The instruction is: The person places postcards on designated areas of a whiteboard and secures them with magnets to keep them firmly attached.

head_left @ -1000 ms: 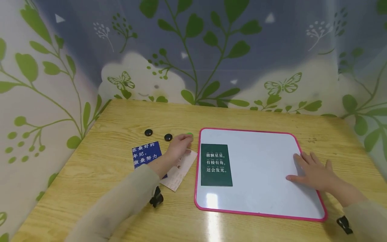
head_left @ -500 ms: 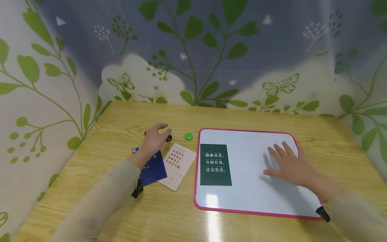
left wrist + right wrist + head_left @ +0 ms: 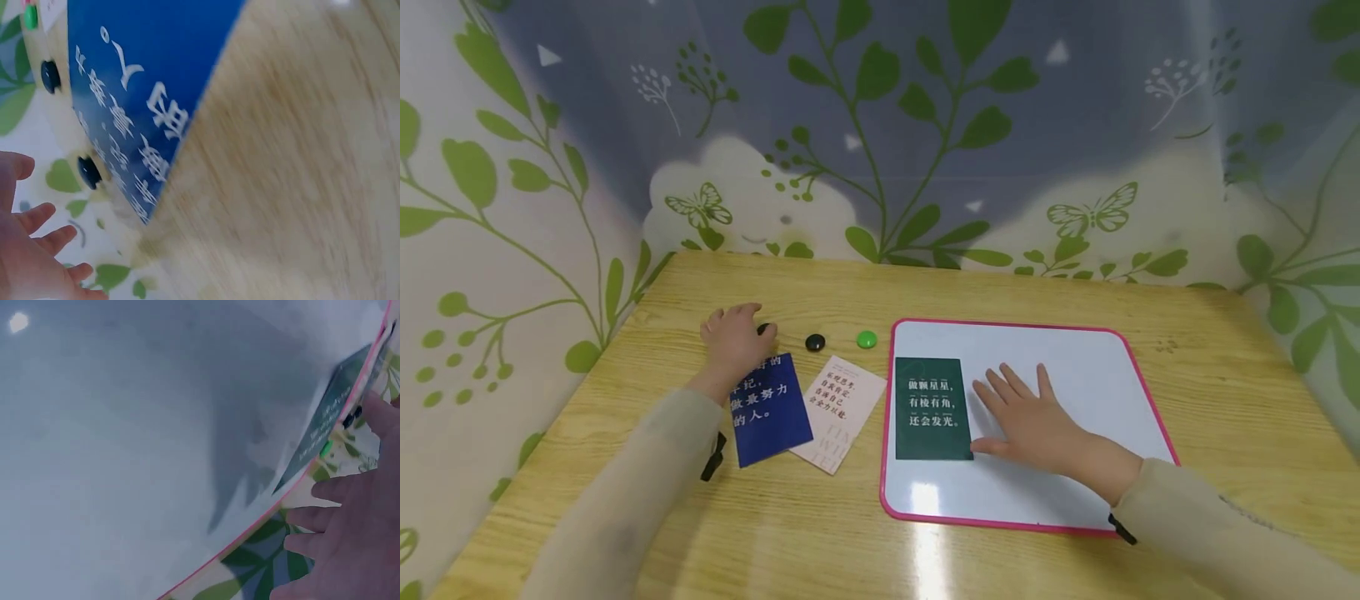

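Evidently, the left black disc [image 3: 89,172] is being targeted by the left hand [image 3: 732,343], a reach for it being judged the step in hand. The disc is being found on the table [image 3: 1075,298], just beyond the far edge of the blue card [image 3: 771,425]. That hand's fingers are being held bent and apart, no pinch being shown; whether the disc is being touched cannot be told. Next, a low pinch at its rim is seemingly being called for. The right hand [image 3: 1036,425] is being held over the whiteboard [image 3: 1090,358], all 5 fingers spread, nothing being gripped.

Rightward, the other black disc [image 3: 815,342] and the green disc [image 3: 867,339] are being noted, all 3 glossy and domed. The pale pink card [image 3: 846,408] is being overlapped by the blue card; the green card [image 3: 928,442] is being borne flat at the whiteboard's left. Wood grain is being shown by the table.
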